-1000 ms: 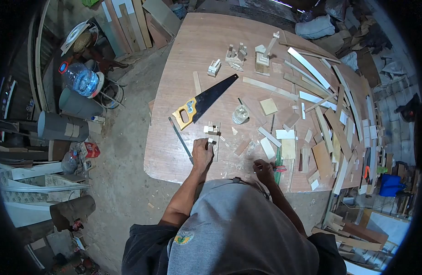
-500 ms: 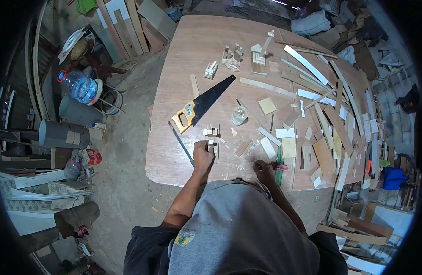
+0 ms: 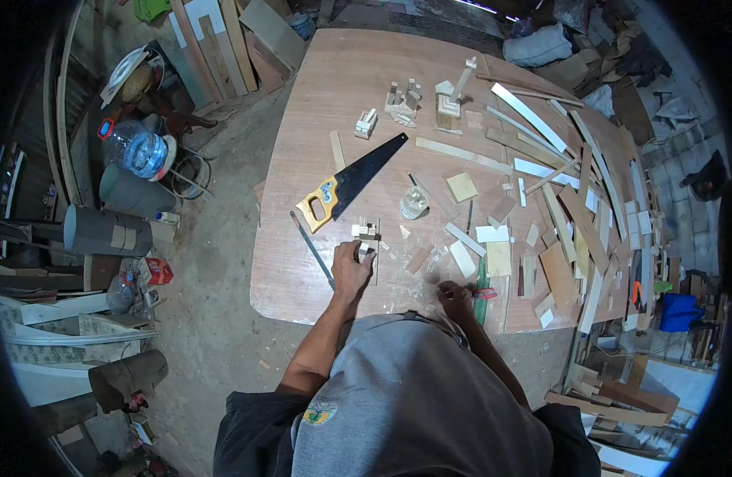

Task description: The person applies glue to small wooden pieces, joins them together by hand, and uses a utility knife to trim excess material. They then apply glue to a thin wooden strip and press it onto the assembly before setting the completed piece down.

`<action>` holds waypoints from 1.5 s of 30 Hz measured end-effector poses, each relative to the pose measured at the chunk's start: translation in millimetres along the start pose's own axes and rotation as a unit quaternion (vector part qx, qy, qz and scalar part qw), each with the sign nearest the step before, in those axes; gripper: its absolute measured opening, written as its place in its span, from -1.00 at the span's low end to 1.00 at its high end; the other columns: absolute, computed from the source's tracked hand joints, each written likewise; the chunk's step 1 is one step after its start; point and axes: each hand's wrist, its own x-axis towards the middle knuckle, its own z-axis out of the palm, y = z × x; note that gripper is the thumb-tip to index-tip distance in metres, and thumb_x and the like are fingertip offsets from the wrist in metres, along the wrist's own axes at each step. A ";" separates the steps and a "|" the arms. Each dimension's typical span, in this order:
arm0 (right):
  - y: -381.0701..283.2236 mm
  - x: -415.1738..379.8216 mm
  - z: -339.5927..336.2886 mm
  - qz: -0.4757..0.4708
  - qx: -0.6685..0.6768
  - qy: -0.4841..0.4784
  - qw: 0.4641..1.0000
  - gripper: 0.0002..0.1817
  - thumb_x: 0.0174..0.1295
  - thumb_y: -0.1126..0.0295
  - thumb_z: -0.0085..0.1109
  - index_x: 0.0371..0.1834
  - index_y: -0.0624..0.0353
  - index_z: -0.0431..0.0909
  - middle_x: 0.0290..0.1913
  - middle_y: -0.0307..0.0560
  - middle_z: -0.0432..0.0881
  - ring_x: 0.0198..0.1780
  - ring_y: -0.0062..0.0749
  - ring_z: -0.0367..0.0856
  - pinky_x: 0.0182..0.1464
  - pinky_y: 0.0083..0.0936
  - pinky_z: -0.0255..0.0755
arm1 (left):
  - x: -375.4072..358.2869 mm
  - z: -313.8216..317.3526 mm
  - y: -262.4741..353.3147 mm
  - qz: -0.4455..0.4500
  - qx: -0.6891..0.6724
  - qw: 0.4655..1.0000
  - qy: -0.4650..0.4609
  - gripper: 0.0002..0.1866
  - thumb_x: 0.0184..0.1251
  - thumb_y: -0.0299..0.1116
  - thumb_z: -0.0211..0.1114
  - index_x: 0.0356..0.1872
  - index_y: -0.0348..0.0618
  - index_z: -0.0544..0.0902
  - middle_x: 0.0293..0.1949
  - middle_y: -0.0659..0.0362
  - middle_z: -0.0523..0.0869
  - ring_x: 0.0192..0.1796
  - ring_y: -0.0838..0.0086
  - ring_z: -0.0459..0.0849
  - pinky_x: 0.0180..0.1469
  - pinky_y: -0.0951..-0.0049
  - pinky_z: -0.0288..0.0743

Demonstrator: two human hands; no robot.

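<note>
Wood blocks (image 3: 367, 231) seemingly pinched by left hand (image 3: 351, 266); right hand (image 3: 455, 298) curled, grip unclear.

Soft, even daylight falls on my table (image 3: 318, 119), brightest toward its far edge, with only faint shadows under my hands; the fisheye lens bends the table's edges and leaves black corners; small pieces look slightly soft.

I am seeing the left hand (image 3: 351, 269) pressing on a small wooden assembly (image 3: 367, 233) at its twelve o'clock; the handsaw (image 3: 351, 182) is lying beyond. The right hand (image 3: 455, 299) is resting near a green tool (image 3: 482, 285) at three o'clock.
</note>
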 end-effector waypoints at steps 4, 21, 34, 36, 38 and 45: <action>-1.3 -0.2 -1.1 -0.011 -0.006 0.002 1.000 -0.79 0.26 0.40 0.32 -0.11 0.28 0.68 -0.25 -0.01 0.78 -0.27 -0.29 0.79 -0.15 -0.39 0.65 | -2.4 -0.2 0.1 -0.008 0.001 1.000 0.007 -0.55 0.06 -0.25 0.55 -0.02 -0.21 0.69 -0.11 0.03 0.68 0.03 0.10 0.60 0.09 0.18 0.51; 7.9 -9.6 1.1 0.009 -0.037 -0.026 0.999 -0.74 0.24 0.36 0.32 -0.10 0.31 0.67 -0.18 0.05 0.78 -0.18 -0.25 0.78 -0.09 -0.35 0.63 | -29.4 -30.2 -48.8 -0.022 -0.021 0.993 0.114 -0.76 0.39 -0.29 0.27 -0.25 -0.30 0.73 -0.28 -0.11 0.74 -0.18 0.02 0.70 -0.08 0.17 0.55; 28.9 -33.1 -8.7 -0.004 -0.038 0.001 0.999 -0.84 0.29 0.39 0.24 -0.16 0.18 0.72 -0.18 0.02 0.78 -0.17 -0.18 0.78 -0.14 -0.32 0.62 | 146.1 -62.1 -54.8 0.009 0.047 0.996 0.069 -0.76 0.39 -0.39 0.22 -0.04 -0.27 0.71 -0.05 -0.13 0.68 0.05 -0.05 0.61 0.14 0.09 0.49; 43.1 -43.4 -11.1 -0.044 -0.058 0.036 0.997 -0.85 0.29 0.38 0.25 -0.17 0.17 0.72 -0.20 0.02 0.78 -0.20 -0.16 0.79 -0.19 -0.31 0.62 | 180.8 -51.7 -49.5 0.061 0.114 0.992 0.014 -0.71 0.40 -0.34 0.23 0.05 -0.23 0.68 0.03 -0.15 0.65 0.02 -0.07 0.62 0.17 0.05 0.51; 65.9 -55.6 -8.6 0.067 -0.065 0.017 0.996 -0.73 0.27 0.25 0.30 -0.15 0.22 0.71 -0.29 0.15 0.77 -0.24 -0.02 0.79 -0.26 -0.17 0.60 | 210.8 -41.1 -39.9 0.075 0.133 0.988 -0.011 -0.70 0.40 -0.33 0.23 0.07 -0.20 0.68 0.06 -0.15 0.63 0.04 -0.08 0.62 0.18 0.04 0.52; 34.2 -104.1 -25.8 0.261 -0.060 0.015 0.963 -0.64 0.24 0.18 0.33 -0.17 0.31 0.70 -0.29 0.27 0.75 -0.20 0.06 0.78 -0.18 -0.14 0.61 | 267.2 -6.7 -14.1 0.056 0.206 0.962 -0.172 -0.63 0.41 -0.36 0.15 0.19 0.25 0.59 0.05 -0.13 0.61 0.08 -0.11 0.69 0.06 -0.03 0.65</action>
